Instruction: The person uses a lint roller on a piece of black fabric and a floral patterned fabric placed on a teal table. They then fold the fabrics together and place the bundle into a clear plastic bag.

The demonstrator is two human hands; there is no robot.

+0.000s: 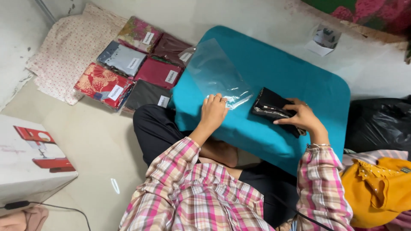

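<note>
Hiding part of folded black cloth (269, 105): right hand (302, 117).

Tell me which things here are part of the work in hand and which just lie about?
In use:
left hand on clear plastic bag
right hand on folded black cloth
teal padded board

Lying about:
packed fabric bundles
white box with red machine picture
orange cloth
black plastic sack
</note>
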